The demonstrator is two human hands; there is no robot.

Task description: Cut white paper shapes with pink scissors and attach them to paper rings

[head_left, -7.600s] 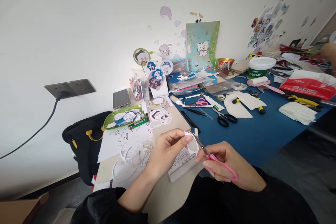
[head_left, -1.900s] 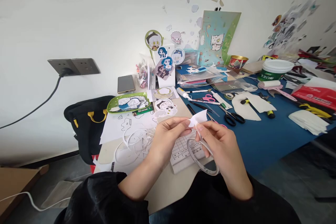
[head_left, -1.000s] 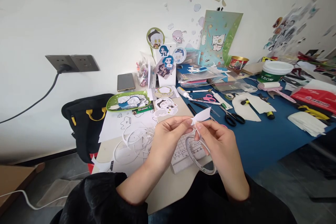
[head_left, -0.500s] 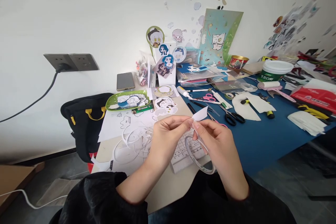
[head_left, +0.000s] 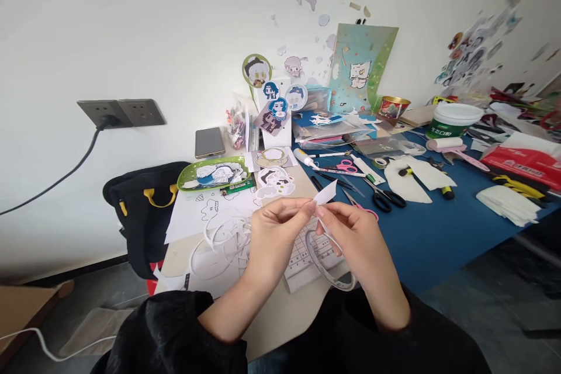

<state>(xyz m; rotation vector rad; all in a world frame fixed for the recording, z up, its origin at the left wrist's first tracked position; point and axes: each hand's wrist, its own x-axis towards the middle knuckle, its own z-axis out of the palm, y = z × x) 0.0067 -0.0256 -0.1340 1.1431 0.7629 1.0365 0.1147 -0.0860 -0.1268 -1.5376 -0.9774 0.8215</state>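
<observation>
My left hand (head_left: 278, 231) pinches a small white paper piece (head_left: 326, 191) near its lower end, above the table's middle. Close against it, fingertips nearly touching, my right hand (head_left: 357, 234) is closed on a narrow white strip (head_left: 323, 225). A white roll of tape or strip (head_left: 326, 272) hangs below the right hand, over a printed grid sheet (head_left: 302, 263). Loose curled white strips (head_left: 223, 245) lie left of my left hand. Where the paper meets the strip is hidden by the fingertips.
A green tray (head_left: 186, 181) of paper cutouts and a phone (head_left: 209, 142) are at the back left. Black scissors (head_left: 382, 198), pink scissors (head_left: 346, 166), a glue bottle (head_left: 303, 158) and a white tub (head_left: 456, 120) stand or lie to the right. A black bag (head_left: 135, 210) hangs at the left.
The view has shifted slightly, so the background sits a little lower and further left. Both hands keep their pinch, and the white paper piece is tilted slightly more upward.
</observation>
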